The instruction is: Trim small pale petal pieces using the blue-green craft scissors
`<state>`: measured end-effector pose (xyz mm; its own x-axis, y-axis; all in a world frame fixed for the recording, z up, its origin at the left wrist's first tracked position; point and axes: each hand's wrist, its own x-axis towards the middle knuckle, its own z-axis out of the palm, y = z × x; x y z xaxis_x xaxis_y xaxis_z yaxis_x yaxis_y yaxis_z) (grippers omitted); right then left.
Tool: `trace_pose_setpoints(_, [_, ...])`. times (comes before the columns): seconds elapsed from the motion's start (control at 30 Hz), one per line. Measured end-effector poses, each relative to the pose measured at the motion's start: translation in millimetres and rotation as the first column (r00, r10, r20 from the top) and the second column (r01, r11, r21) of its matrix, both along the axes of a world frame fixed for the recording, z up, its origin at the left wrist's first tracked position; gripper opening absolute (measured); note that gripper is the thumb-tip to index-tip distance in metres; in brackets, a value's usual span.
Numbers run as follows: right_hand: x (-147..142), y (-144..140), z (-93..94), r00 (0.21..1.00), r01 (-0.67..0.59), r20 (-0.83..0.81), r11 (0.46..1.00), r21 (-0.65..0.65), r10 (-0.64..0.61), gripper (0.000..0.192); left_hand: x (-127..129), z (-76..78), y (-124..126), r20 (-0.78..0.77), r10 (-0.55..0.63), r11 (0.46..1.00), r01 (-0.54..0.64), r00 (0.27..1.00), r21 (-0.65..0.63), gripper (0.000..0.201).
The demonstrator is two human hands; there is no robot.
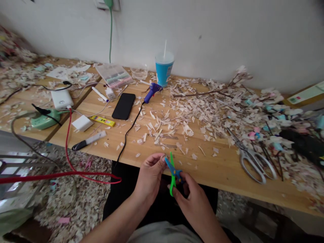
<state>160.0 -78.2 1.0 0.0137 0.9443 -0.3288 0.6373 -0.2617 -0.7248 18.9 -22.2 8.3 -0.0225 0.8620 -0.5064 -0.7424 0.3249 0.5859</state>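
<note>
My right hand [193,194] grips the handles of small blue-and-green scissors [173,172], whose blades stand apart and point away from me. Close to the blue blade's tip, my left hand [152,172] is closed in a pinch. A small pale bit shows at its fingertips, too small to name. Both hands are at the front edge of the wooden table [217,168], above my lap. Pale shavings [186,130] lie scattered on the wood just beyond them.
A blue glue gun [152,91], a black phone [124,106] and a blue cup [163,71] stand or lie beyond my hands. Large grey-handled scissors [253,162] lie at right near a branch [207,92]. A red cable [68,145] hangs off the left edge; a box cutter [89,140] lies nearby.
</note>
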Motion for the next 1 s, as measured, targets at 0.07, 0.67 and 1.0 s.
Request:
trace_pose_setpoints(0.07, [-1.5,0.7,2.5,1.000,-0.017,-0.007,1.000,-0.022,0.017,0.030,2.4,0.3,-1.4,0.002,0.001,1.000,-0.001,1.000,-0.011,0.021])
trace_pose_setpoints(0.67, [-2.7,6.2,-2.3,0.996,0.006,-0.089,0.994,0.106,0.003,0.030,4.3,-2.3,-1.3,-0.037,-0.040,0.999,0.040,0.998,-0.007,0.021])
trace_pose_setpoints(1.0, [-1.9,7.0,-7.5,0.995,0.069,-0.085,0.989,0.128,-0.059,0.036,3.7,-2.8,-0.9,-0.060,-0.049,0.999,0.049,0.997,-0.004,0.016])
